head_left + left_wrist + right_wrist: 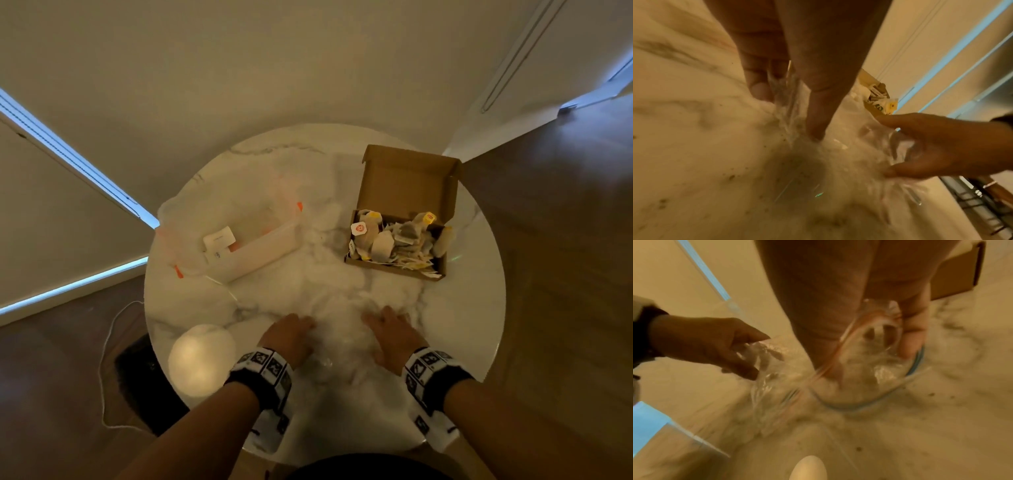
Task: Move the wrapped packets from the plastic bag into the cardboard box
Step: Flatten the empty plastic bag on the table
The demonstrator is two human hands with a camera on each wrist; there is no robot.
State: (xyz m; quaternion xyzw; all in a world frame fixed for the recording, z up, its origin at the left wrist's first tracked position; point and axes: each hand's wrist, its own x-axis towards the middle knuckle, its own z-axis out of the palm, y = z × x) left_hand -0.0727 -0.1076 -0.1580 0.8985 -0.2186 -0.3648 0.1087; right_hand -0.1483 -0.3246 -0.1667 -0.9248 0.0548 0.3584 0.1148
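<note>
A clear zip plastic bag (337, 329) lies crumpled on the round marble table (308, 164) near its front edge, between my hands. My left hand (293, 329) pinches the bag's left side (849, 162) between thumb and fingers (785, 112). My right hand (390, 329) grips the bag's open rim, fingers curled into the mouth (869, 360). I see no packet inside the bag (777, 386). The open cardboard box (407, 192) stands at the back right, lid up, heaped with wrapped packets (394, 236).
A clear plastic container (246, 236) with orange marks sits at the back left. A glowing white globe lamp (202, 359) stands by my left wrist, its cable (109, 342) trailing to the wooden floor. Dark crumbs dot the marble near the bag.
</note>
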